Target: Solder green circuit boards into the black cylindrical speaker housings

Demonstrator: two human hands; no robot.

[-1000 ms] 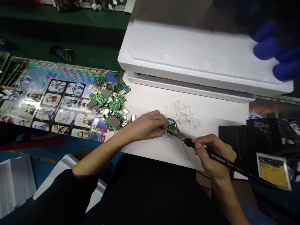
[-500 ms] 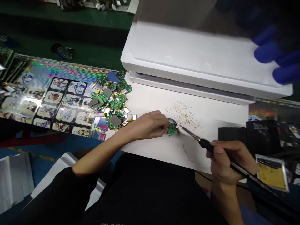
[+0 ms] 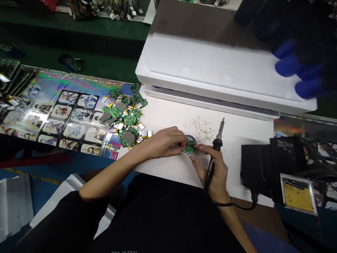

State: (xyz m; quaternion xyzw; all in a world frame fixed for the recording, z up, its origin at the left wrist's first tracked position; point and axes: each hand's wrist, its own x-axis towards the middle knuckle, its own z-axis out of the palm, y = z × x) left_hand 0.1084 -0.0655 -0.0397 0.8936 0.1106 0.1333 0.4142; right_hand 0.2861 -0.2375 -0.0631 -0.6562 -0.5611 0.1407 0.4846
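Note:
A small green circuit board rests on the white work surface, with a dark ring at its far side. My left hand is closed in a pinch at the board's left edge, its fingertips partly hidden. From the other side, my right hand reaches in with its index fingertip at the board's right edge and the thumb apart below. That same hand keeps a black soldering iron against its palm, the metal tip pointing up and away. A pile of green boards with silver battery cells lies to the left.
Tiny yellowish bits are scattered beyond the board. White foam trays with blue cylinders stand at the back. On the right sit a black box with a cable and a yellow sponge in a tray.
My right hand has moved left to the board, and the soldering iron has swung from pointing at the board to pointing away from me. My left hand stays at the board.

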